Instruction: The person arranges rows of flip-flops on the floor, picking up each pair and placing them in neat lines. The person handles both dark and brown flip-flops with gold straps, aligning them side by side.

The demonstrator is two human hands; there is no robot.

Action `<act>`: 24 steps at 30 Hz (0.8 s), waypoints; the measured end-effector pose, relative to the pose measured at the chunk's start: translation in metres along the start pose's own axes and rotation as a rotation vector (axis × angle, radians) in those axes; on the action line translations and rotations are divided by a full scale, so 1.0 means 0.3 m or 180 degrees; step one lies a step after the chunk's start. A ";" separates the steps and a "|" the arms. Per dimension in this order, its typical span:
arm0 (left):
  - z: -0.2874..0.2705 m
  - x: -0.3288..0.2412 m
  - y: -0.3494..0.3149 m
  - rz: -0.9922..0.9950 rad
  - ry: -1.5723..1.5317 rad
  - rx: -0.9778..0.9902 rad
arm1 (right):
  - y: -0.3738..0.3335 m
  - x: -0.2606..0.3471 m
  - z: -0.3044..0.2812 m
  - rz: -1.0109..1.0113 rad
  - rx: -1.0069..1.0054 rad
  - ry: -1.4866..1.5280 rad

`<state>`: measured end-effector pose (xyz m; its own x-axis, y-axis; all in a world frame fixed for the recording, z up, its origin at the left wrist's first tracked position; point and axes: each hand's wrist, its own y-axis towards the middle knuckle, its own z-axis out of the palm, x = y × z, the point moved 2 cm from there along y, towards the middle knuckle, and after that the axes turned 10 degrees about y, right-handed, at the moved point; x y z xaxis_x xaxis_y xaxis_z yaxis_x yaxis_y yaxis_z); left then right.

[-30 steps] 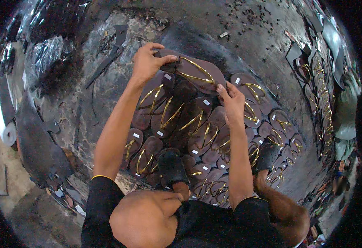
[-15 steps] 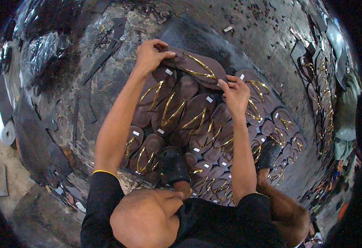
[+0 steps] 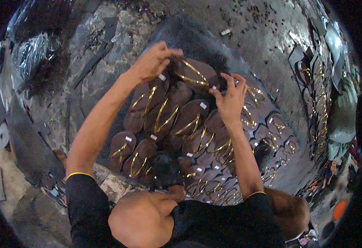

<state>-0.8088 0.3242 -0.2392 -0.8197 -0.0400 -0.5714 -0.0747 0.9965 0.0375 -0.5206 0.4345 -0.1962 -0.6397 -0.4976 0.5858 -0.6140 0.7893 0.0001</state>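
A dark brown flip-flop (image 3: 201, 71) with a gold V-shaped strap lies at the far end of a spread of similar flip-flops (image 3: 193, 116). My left hand (image 3: 151, 63), slightly blurred, is over its left end with the index finger stretched out and the thumb apart. By the other end is my right hand (image 3: 230, 97), its fingers spread and its thumb close to the sole's edge. Neither hand visibly grips the sole. Small white labels sit on many of the soles.
A dark sheet (image 3: 185, 35) lies beyond the flip-flops. More gold-strapped flip-flops (image 3: 319, 103) stand in a line at the right. Clear plastic wrapping (image 3: 36, 51) and dark strips (image 3: 94, 62) lie at the left, near a white roll (image 3: 1, 136). My shoe (image 3: 166, 167) is among the flip-flops.
Both hands held the flip-flop's ends before; now their fingers have spread and the flip-flop sits lower. The whole view has shifted slightly.
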 end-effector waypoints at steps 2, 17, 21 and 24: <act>0.003 -0.013 0.033 -0.0102 -0.0465 0.0388 | 0.055 0.004 0.007 -0.0199 0.0342 0.0685; 0.075 -0.004 -0.149 -0.0085 -0.0290 -0.0773 | 0.058 0.036 0.113 -0.0423 0.1578 0.2323; -0.401 -0.356 -0.658 -0.0467 -0.1027 -0.1098 | 0.168 -0.065 0.025 0.0382 0.2493 0.1214; -0.759 -0.711 -1.347 -0.1830 -0.0149 -0.1535 | 0.452 -0.268 0.032 -0.0054 0.1274 0.1662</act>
<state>-0.7330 -0.0868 0.0543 -0.5522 -0.5307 -0.6430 -0.7331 0.6763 0.0714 -0.5568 0.5781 -0.2510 -0.3818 -0.1894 0.9046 -0.8110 0.5381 -0.2296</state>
